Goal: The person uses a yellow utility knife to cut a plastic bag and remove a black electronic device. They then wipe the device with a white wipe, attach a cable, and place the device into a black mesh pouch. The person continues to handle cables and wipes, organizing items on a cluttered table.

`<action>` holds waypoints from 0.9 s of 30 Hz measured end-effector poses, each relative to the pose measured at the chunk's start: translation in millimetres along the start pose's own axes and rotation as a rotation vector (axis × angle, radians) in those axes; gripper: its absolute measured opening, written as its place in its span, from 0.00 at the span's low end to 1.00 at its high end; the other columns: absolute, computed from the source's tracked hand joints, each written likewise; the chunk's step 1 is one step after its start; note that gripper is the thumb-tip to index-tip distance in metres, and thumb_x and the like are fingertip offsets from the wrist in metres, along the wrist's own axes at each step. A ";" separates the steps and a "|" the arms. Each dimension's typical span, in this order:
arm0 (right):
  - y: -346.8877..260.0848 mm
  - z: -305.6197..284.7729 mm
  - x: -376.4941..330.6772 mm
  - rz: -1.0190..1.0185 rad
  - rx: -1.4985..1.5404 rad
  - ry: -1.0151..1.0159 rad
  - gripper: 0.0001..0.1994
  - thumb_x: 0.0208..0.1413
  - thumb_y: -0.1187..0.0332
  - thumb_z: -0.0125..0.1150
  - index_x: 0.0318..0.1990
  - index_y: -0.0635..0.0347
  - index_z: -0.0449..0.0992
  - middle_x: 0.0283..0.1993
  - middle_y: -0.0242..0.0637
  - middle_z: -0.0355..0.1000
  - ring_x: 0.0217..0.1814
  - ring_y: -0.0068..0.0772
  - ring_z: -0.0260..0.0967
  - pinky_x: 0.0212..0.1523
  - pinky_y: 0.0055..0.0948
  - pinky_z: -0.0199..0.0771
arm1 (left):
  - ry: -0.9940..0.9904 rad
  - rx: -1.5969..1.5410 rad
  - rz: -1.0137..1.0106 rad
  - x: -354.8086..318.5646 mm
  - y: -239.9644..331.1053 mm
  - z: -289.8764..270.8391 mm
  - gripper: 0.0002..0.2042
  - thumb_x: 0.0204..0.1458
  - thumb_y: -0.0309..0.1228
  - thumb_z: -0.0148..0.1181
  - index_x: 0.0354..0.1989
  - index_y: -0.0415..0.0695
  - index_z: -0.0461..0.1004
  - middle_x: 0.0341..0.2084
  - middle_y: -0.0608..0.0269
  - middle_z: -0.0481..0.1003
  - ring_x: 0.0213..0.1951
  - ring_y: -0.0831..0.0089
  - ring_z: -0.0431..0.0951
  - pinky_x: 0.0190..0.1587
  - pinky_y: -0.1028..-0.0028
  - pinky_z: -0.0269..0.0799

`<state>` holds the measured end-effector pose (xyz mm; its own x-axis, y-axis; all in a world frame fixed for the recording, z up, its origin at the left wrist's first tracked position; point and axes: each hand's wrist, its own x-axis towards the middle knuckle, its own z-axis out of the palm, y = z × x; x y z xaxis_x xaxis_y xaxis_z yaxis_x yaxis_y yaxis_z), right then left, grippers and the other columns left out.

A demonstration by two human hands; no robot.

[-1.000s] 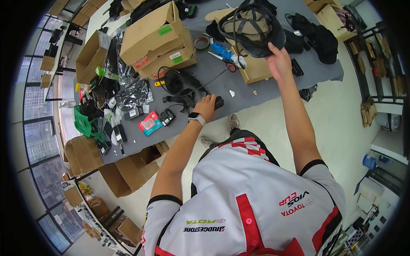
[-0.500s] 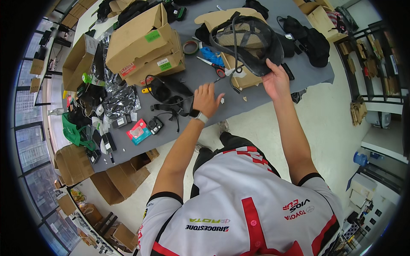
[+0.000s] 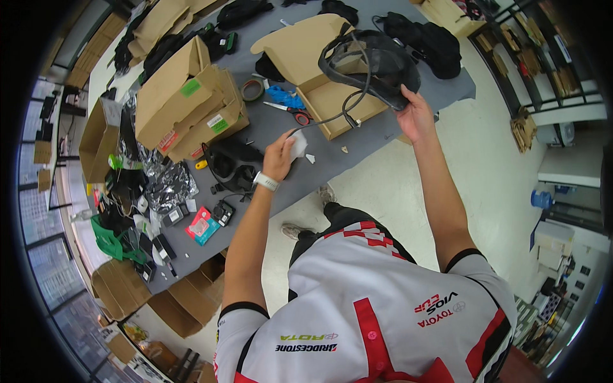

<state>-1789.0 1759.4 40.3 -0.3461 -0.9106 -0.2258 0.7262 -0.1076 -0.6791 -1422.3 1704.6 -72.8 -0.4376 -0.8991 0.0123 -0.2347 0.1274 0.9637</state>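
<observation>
My right hand (image 3: 417,116) is closed on the brim of a black mesh cap (image 3: 403,69), thumb on top, holding it above an open cardboard box (image 3: 311,110). A dark cable (image 3: 329,120) loops from the cap across to my left hand (image 3: 277,158). Those fingers are closed around a white, thin, wipe-like piece (image 3: 298,146), close to the cable's end; whether they also grip the cable is hard to see. Left of this hand lies a second black cap (image 3: 231,159) with a cable. Red-handled scissors (image 3: 301,117) lie by the box.
Stacked cardboard boxes (image 3: 185,105) stand on the grey table (image 3: 348,153) at left. Near them are a tape roll (image 3: 252,90), blue crumpled plastic (image 3: 285,97), a red-and-blue packet (image 3: 203,226) and a small black device (image 3: 222,212). Black caps (image 3: 434,48) lie at the far right.
My left hand has moved left and now has the white piece and is beside the cable. The cap's cable has swung across toward it. My right hand keeps the cap; the whole view has shifted.
</observation>
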 end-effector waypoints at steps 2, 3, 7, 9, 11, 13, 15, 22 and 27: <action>-4.2 -2.9 0.9 0.003 -0.003 0.014 0.13 0.69 0.76 0.59 0.59 0.64 0.73 0.60 0.40 0.77 0.63 0.35 0.75 0.65 0.36 0.75 | -0.043 -0.279 -0.132 -9.0 0.2 -13.6 0.19 0.75 0.39 0.50 0.60 0.36 0.77 0.39 0.51 0.85 0.39 0.66 0.86 0.45 0.68 0.82; -2.6 -4.2 1.2 0.002 0.000 0.022 0.13 0.69 0.76 0.60 0.59 0.64 0.73 0.60 0.40 0.77 0.63 0.35 0.76 0.65 0.36 0.75 | 0.008 -0.409 -0.159 -9.2 -1.2 -16.5 0.19 0.75 0.39 0.49 0.58 0.35 0.78 0.39 0.53 0.84 0.39 0.68 0.86 0.45 0.69 0.82; 8.7 9.5 -4.2 0.006 -0.013 -0.015 0.13 0.69 0.75 0.59 0.59 0.63 0.74 0.60 0.39 0.77 0.62 0.33 0.75 0.65 0.36 0.75 | 0.305 -0.655 -0.232 -18.6 -26.4 -33.2 0.18 0.75 0.41 0.48 0.46 0.37 0.76 0.31 0.60 0.78 0.30 0.72 0.79 0.39 0.69 0.80; 19.0 23.0 -8.6 0.030 -0.049 -0.042 0.17 0.70 0.73 0.59 0.63 0.63 0.71 0.61 0.37 0.77 0.63 0.33 0.75 0.65 0.36 0.74 | 0.553 -0.743 -0.275 -19.2 -34.9 -43.7 0.16 0.75 0.41 0.49 0.43 0.40 0.74 0.25 0.66 0.72 0.26 0.73 0.74 0.36 0.69 0.78; 27.7 33.7 -16.3 0.031 -0.099 -0.062 0.20 0.70 0.71 0.59 0.67 0.64 0.69 0.63 0.37 0.76 0.65 0.32 0.74 0.66 0.36 0.73 | 0.652 -0.796 -0.342 -16.0 -8.5 -47.8 0.19 0.74 0.47 0.50 0.36 0.44 0.70 0.18 0.71 0.60 0.18 0.78 0.61 0.25 0.72 0.68; 36.8 50.0 -27.0 0.025 -0.154 -0.102 0.22 0.71 0.69 0.58 0.69 0.64 0.68 0.65 0.38 0.74 0.67 0.32 0.72 0.68 0.36 0.71 | 0.654 -0.767 -0.384 -23.0 16.5 -59.2 0.21 0.73 0.50 0.51 0.33 0.46 0.68 0.17 0.73 0.57 0.16 0.80 0.57 0.22 0.73 0.61; 46.4 65.9 -39.8 0.063 -0.197 -0.217 0.21 0.72 0.68 0.57 0.69 0.62 0.70 0.66 0.34 0.73 0.65 0.30 0.73 0.66 0.36 0.72 | 0.616 -0.660 -0.375 -31.4 41.6 -60.7 0.23 0.72 0.53 0.52 0.30 0.48 0.67 0.17 0.74 0.59 0.16 0.82 0.57 0.19 0.76 0.55; 115.8 111.0 -92.9 -0.320 -0.937 -0.571 0.17 0.71 0.69 0.57 0.64 0.61 0.75 0.57 0.41 0.76 0.59 0.33 0.77 0.56 0.35 0.77 | 0.338 0.050 0.105 -60.9 153.6 -43.3 0.19 0.67 0.45 0.63 0.47 0.37 0.75 0.31 0.61 0.78 0.32 0.73 0.76 0.37 0.71 0.73; 160.1 143.7 -123.5 -0.713 -1.243 -0.648 0.12 0.61 0.75 0.65 0.51 0.61 0.78 0.42 0.42 0.79 0.39 0.50 0.80 0.35 0.40 0.80 | 0.309 -0.513 -0.348 -72.5 136.2 -47.4 0.16 0.65 0.40 0.66 0.48 0.37 0.78 0.37 0.61 0.83 0.35 0.75 0.80 0.41 0.71 0.76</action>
<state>-1544.6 1797.3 59.9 0.1495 -0.8624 0.4836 -0.5061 -0.4869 -0.7119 -1381.4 1767.2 70.2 -0.1258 -0.9396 -0.3185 0.1566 -0.3358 0.9288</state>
